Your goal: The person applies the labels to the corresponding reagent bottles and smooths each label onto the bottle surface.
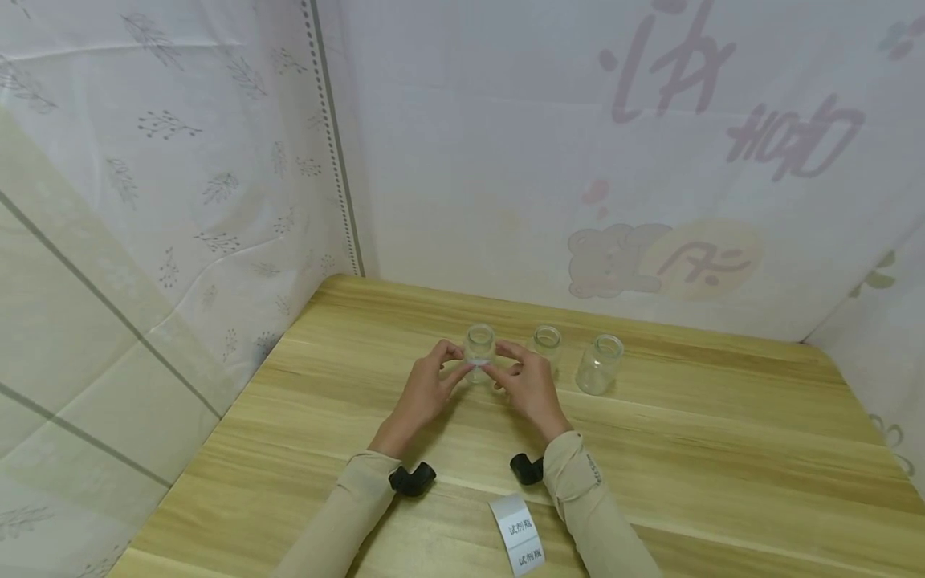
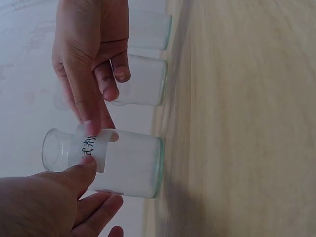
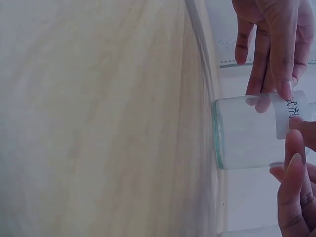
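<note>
A clear glass jar [image 1: 480,337] stands upright on the wooden table between both hands. A small white label [image 2: 98,150] with black handwritten characters lies across its side, just below the neck. My left hand [image 1: 425,392] holds the jar from the left, its thumb on the label and fingertips behind the glass. From the other side my right hand [image 1: 533,389] pinches the jar, its thumb on the label's opposite end and fingers against the glass. Part of the writing is covered by the thumbs. In the right wrist view the label [image 3: 281,116] appears flat at its lower edge.
Two more open glass jars, a near one [image 1: 547,337] partly behind the right hand and a farther one [image 1: 599,365], stand to the right. A strip of labels [image 1: 517,534] lies near the right forearm. Printed curtains [image 1: 462,160] hang behind the wooden table [image 1: 686,466].
</note>
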Demonstrator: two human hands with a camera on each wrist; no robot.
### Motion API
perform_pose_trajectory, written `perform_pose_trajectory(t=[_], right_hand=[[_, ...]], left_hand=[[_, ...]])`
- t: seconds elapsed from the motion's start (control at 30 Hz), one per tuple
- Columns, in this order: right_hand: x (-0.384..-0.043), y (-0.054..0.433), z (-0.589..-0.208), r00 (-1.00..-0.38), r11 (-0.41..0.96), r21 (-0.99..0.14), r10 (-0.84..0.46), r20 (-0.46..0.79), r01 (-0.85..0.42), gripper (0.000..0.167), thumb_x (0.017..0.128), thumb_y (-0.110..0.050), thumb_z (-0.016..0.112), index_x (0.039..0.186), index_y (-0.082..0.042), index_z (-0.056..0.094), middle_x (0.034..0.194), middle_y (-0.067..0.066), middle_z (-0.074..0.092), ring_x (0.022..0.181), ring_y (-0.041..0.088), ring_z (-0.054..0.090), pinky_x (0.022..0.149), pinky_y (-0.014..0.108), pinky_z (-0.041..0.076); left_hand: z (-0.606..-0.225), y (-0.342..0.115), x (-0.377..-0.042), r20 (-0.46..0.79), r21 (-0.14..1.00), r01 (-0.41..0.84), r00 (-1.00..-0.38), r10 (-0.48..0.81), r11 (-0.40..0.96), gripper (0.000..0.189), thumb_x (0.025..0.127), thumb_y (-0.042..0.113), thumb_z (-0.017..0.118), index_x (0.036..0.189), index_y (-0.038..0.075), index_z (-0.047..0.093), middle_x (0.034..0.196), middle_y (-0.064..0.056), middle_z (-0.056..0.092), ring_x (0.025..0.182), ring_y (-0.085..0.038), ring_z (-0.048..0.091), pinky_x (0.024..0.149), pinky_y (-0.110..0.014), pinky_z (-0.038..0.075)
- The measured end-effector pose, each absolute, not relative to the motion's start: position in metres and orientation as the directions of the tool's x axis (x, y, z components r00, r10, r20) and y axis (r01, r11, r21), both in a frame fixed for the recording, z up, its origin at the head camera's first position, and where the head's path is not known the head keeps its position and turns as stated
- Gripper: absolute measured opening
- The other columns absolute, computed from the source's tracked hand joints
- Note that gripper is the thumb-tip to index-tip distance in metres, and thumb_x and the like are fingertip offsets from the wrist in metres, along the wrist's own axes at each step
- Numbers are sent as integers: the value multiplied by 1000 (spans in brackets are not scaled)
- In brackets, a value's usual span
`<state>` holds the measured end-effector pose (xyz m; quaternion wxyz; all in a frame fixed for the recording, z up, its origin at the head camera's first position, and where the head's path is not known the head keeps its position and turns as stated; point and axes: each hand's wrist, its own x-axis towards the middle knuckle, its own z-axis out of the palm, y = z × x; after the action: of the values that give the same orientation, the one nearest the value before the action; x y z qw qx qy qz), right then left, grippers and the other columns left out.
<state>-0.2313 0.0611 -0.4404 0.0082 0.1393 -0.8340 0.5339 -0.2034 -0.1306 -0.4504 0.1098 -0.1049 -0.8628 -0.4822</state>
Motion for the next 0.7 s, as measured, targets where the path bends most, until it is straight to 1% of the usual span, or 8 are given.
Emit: perform_pose_trajectory(t=[0.2, 0.37, 0.47, 0.57, 0.63, 0.67, 0.7], right_hand=[[-231, 63, -440, -962, 386, -893, -230, 150, -232, 47, 93, -12, 79, 137, -1, 64, 127, 18, 71, 67, 31, 73, 53, 25, 53], [-231, 64, -440, -965, 362, -909, -229, 125, -204, 48, 93, -10, 78, 137, 0, 64, 129, 18, 70, 67, 28, 74, 55, 28, 56], [-229, 65, -439, -971, 356, -919, -224, 89, -167, 48, 94, -10, 77, 138, 2, 62, 130, 20, 68, 67, 27, 74, 58, 31, 59], [-227, 66, -437, -977, 356, -927, -207, 47, -119, 48, 95, -8, 76, 139, 4, 61, 129, 22, 68, 66, 27, 73, 57, 33, 59], [-224, 68, -435, -979, 360, -928, -200, 26, -99, 46, 96, -7, 74, 138, 5, 61, 126, 23, 69, 64, 28, 73, 56, 34, 59], [-222, 69, -433, -980, 358, -929, -199, 20, -92, 45, 96, -7, 74, 137, 5, 61, 125, 23, 70, 64, 30, 72, 56, 35, 60], [-220, 71, -431, -980, 361, -928, -197, 19, -91, 42, 96, -7, 74, 135, 5, 62, 122, 23, 71, 64, 31, 72, 56, 35, 60]], left_hand=[[-450, -132, -203, 300, 806, 301, -950, 87, 510, 13, 101, 11, 67, 109, 5, 59, 123, -19, 72, 125, -39, 63, 104, -59, 47], [-450, -133, -202, 286, 820, 292, -954, 90, 491, 8, 102, 9, 64, 107, 7, 58, 129, -22, 69, 129, -43, 59, 109, -62, 42], [-450, -134, -202, 279, 817, 288, -956, 95, 499, 7, 103, 9, 63, 109, 6, 59, 133, -22, 67, 130, -43, 58, 108, -62, 43], [-450, -136, -201, 281, 806, 282, -956, 83, 520, 8, 105, 8, 59, 111, 4, 59, 134, -21, 66, 129, -41, 59, 104, -59, 48], [-448, -137, -199, 286, 796, 276, -956, 68, 539, 9, 106, 8, 57, 112, 2, 60, 130, -20, 68, 126, -40, 62, 99, -55, 52], [-446, -138, -197, 284, 794, 269, -957, 59, 544, 9, 107, 8, 56, 112, 1, 60, 127, -20, 70, 121, -39, 65, 94, -53, 54], [-445, -138, -194, 277, 795, 258, -960, 51, 549, 9, 107, 8, 56, 111, 1, 60, 122, -20, 72, 110, -37, 69, 87, -49, 57]])
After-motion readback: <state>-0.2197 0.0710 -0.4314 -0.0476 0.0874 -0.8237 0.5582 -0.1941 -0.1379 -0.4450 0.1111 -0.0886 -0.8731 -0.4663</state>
